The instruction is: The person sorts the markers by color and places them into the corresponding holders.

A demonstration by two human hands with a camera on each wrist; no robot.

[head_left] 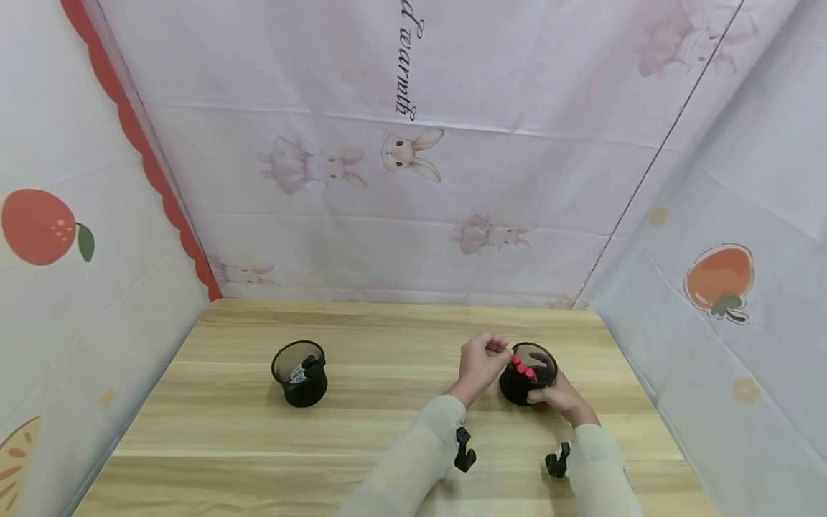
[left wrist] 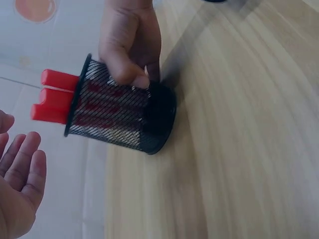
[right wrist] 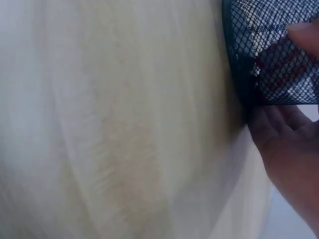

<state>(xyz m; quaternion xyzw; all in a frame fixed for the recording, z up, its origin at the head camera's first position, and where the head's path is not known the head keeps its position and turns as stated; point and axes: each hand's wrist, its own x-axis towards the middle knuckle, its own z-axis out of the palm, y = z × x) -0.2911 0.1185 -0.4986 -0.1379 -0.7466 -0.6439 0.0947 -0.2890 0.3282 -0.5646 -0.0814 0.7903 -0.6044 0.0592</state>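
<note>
My right hand (head_left: 563,395) grips a black mesh pen cup (head_left: 515,389) by its side on the right part of the table, thumb on the near side and fingers round the far side. Several red sticks that look like capped markers (left wrist: 56,99) stand in the cup, their ends poking out above its rim. My left hand (head_left: 481,368) is at the left of the rim, close by the red ends. In the left wrist view its fingers (left wrist: 31,169) are loosely bent, with a gap between them and the red ends. The right wrist view shows the mesh wall (right wrist: 284,64) against the right thumb.
Another black mesh cup (head_left: 305,391) stands at the left of the wooden table (head_left: 388,424), with black-and-white items (head_left: 302,369) in it. Cloth walls with printed rabbits and fruit rise at the back and both sides. Small black devices (head_left: 464,450) sit at both wrists.
</note>
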